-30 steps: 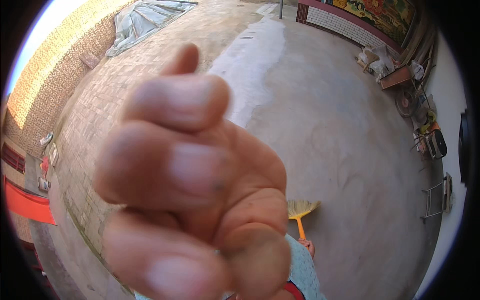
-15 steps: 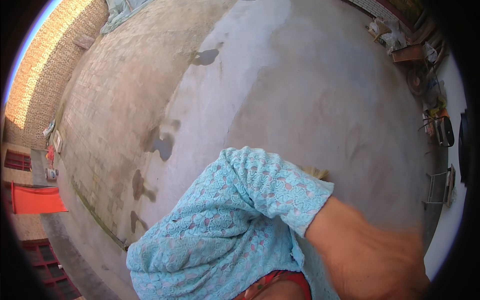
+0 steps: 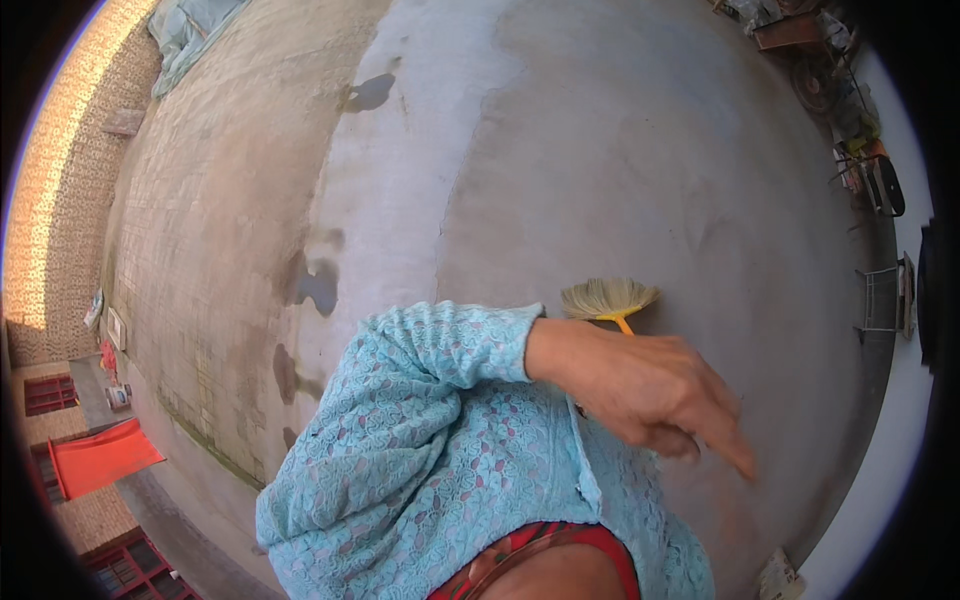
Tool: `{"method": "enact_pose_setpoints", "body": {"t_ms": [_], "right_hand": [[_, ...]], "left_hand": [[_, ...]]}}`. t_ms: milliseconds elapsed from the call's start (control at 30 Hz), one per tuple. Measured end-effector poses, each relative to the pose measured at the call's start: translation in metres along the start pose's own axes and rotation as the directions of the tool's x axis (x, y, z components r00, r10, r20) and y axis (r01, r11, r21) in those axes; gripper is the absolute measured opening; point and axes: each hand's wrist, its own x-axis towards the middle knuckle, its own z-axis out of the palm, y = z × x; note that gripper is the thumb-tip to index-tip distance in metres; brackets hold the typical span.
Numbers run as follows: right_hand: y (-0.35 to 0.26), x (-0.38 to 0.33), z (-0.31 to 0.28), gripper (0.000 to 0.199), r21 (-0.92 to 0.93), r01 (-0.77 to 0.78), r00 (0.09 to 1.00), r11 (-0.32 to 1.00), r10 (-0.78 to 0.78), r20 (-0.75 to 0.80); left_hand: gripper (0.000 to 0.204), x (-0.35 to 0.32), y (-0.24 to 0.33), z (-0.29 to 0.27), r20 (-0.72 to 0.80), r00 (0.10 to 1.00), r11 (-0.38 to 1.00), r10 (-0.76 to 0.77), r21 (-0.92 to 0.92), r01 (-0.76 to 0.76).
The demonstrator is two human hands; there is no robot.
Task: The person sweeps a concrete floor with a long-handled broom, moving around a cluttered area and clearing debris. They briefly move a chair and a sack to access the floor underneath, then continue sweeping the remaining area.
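My left arm, in a light blue lace sleeve, reaches across my body to the right. My left hand hangs with its back up. One finger points down to the right, others are partly curled, and nothing shows in them. Just beyond the wrist is a broom with a fan of pale straw bristles. Its yellow handle runs under my forearm, which hides the rest. Whether anything holds the handle cannot be seen. My right hand does not show.
Dark wet patches mark the concrete floor. A cart with a wheel and a metal rack stand along the white wall at right. At left are a patterned wall and an orange-red sheet.
My left hand has drawn back up and to the left from the lower right. More of the broom now shows beyond my forearm. The view has shifted toward the right.
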Motion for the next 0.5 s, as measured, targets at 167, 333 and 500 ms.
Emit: {"method": "enact_pose_setpoints", "body": {"t_ms": [167, 333, 500], "right_hand": [[0.013, -0.017, -0.003, 0.016, -0.268, -0.087, 0.996, 0.960, 0.093, 0.009], [0.021, -0.042, -0.013, 0.014, -0.548, -0.260, 0.964, 0.795, 0.248, -0.098], [0.054, -0.011, -0.002, 0.011, -0.547, -0.391, 0.911, 0.740, 0.395, -0.117]], "left_hand": [[0.041, -0.236, -0.107, 0.015, -0.768, 0.275, 0.193, -0.578, 0.198, 0.961], [0.047, -0.449, -0.083, 0.133, -0.426, -0.389, -0.482, -0.817, 0.134, 0.866], [0.047, -0.488, -0.050, 0.193, -0.135, -0.512, -0.422, -0.848, -0.410, 0.809]]}}
